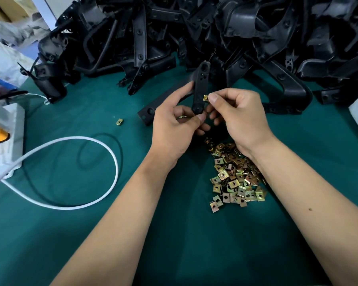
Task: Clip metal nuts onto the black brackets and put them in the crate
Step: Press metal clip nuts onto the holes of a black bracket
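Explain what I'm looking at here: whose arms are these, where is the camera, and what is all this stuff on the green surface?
There is no machine: a person works bare-handed, filmed by one camera worn on their head, looking down. The left hand holds a black bracket upright. The right hand pinches a small metal nut against the bracket's edge. On the green table lie a pile of loose nuts, one stray nut, a heap of brackets at the back, and a white cable. No crate is in view.
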### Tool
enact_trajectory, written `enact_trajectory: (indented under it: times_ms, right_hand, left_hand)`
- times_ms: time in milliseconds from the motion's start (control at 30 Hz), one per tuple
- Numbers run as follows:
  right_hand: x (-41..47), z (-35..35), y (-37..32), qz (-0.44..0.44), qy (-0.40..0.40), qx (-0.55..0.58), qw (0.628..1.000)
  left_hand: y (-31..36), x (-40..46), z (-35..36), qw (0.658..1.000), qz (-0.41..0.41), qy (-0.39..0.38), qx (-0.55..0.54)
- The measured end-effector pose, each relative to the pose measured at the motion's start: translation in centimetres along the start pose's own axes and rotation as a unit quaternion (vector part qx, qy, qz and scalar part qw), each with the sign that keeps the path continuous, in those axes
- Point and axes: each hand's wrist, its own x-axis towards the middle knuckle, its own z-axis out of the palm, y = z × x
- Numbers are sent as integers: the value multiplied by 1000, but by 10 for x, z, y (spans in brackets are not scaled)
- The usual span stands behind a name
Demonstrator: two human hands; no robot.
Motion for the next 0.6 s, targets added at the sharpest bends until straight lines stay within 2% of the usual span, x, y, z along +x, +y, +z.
enact_trajectory:
  times_ms: [233,433,600]
  right_hand:
    - [1,-6,-3,16,1,-15,1000]
    - [2,-9,-6,65,18,78,995]
    - [1,-6,-3,56,20,68,996]
  left_hand:
    - [-3,0,1,1000,-4,4,14]
    - [-5,3,-1,1000,-5,23,-8]
    - [-7,3,-1,1000,-7,22,-7]
